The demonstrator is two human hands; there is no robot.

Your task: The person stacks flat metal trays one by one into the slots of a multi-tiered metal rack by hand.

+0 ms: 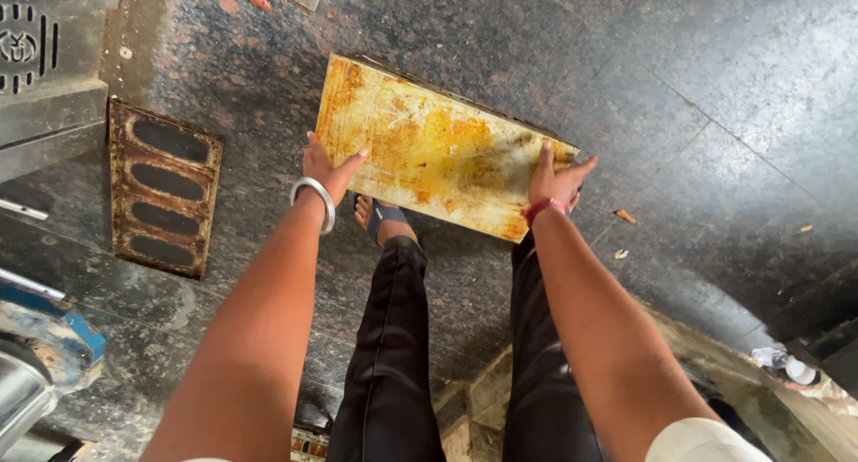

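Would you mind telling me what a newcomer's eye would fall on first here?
A yellow-stained cutting board fills the centre, gripped at its two ends by the left hand and the right hand above a dark stone floor. A rusty floor drain grate lies at left.

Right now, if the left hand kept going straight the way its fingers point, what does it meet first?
The left hand is already at the edge of the stained yellow board; beyond that lies dark stone floor, though depth is unclear.

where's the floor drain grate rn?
Head view, left side: the rusty floor drain grate is set into the dark stone floor, left of the left hand gripping the stained yellow board, just below a grey metal unit.
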